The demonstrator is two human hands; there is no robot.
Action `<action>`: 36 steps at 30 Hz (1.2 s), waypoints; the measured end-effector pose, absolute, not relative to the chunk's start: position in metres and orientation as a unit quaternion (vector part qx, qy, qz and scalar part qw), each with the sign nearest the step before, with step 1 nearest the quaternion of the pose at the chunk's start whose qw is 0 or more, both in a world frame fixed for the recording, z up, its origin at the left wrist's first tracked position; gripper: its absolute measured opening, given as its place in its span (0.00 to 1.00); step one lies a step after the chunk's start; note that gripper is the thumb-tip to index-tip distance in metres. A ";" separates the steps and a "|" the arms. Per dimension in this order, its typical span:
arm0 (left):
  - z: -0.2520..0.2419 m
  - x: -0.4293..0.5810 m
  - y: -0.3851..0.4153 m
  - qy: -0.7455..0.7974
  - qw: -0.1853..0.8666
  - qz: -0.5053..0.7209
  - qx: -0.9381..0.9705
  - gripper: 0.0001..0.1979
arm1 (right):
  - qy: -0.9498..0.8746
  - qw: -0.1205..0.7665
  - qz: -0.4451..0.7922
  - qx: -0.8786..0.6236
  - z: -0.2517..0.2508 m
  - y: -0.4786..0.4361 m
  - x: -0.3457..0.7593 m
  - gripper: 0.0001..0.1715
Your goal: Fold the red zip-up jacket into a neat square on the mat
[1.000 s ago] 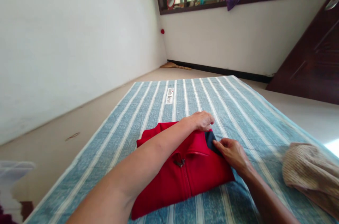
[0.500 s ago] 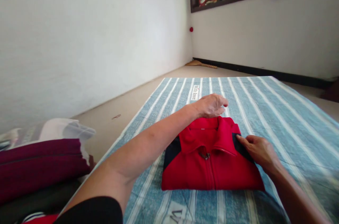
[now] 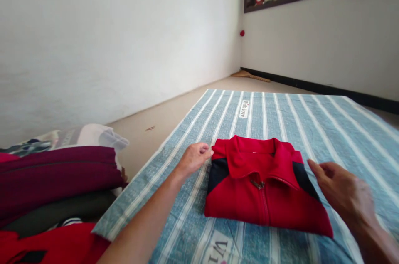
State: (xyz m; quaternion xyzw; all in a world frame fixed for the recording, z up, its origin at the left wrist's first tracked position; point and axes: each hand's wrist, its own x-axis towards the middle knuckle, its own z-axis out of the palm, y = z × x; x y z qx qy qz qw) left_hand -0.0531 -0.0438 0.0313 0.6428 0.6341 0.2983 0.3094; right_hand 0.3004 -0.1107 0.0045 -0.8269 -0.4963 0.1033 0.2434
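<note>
A red zip-up jacket [image 3: 249,201] with navy shoulder panels lies folded, collar up, on a blue-and-white striped cloth [image 3: 174,181]. My left hand [image 3: 195,158] is closed in a pinch at the jacket's upper left corner. To the right of the jacket is my right hand [image 3: 346,193], its thumb and forefinger apart and its other fingers curled and partly hidden. A small gap shows between its fingertips and the navy panel, and it holds nothing that I can see.
At the left sits a heap of clothes, with a maroon garment [image 3: 62,176], a dark green one [image 3: 68,210] and a red one [image 3: 71,239]. A straw broom [image 3: 249,75] lies on the floor by the far corner. A white wall [image 3: 124,39] runs along the left.
My left hand has moved from beyond the collar to the jacket's left corner. My right hand has come away from the right shoulder panel. The view has turned slightly left.
</note>
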 end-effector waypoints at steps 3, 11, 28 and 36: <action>0.023 -0.052 -0.064 0.626 0.442 0.308 0.563 0.12 | -0.547 0.324 0.037 -0.771 0.038 -0.114 0.268 0.24; 0.008 -0.037 -0.075 0.590 0.522 0.422 0.448 0.14 | -0.864 0.191 0.131 -0.447 0.080 -0.055 0.164 0.14; -0.010 -0.039 -0.070 0.513 0.635 0.468 0.338 0.18 | -0.914 -0.100 0.231 -0.317 0.073 0.036 0.091 0.06; -0.011 -0.039 -0.069 0.543 0.631 0.436 0.341 0.15 | -0.901 -0.098 0.264 -0.331 0.055 0.052 0.094 0.13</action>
